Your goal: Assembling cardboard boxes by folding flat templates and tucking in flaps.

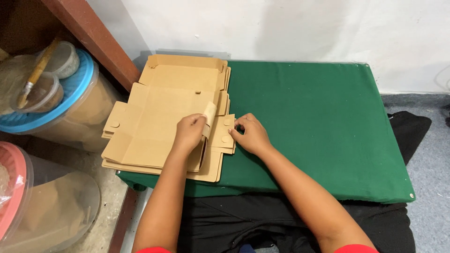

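A stack of flat brown cardboard box blanks (157,110) lies on the left part of a green cloth-covered table (318,126). My left hand (190,131) rests on the top blank and grips a raised side flap (209,115) near the stack's right side. My right hand (251,133) pinches the edge of a small tab (228,132) at the right rim of the stack. Both forearms reach in from the bottom of the view.
A clear plastic tub with a blue lid (70,100), holding small cups and a brush, stands at the left. Another clear tub with a pink lid (33,201) sits at the lower left. A brown wooden beam (96,40) runs diagonally. Black cloth (408,129) lies by the table.
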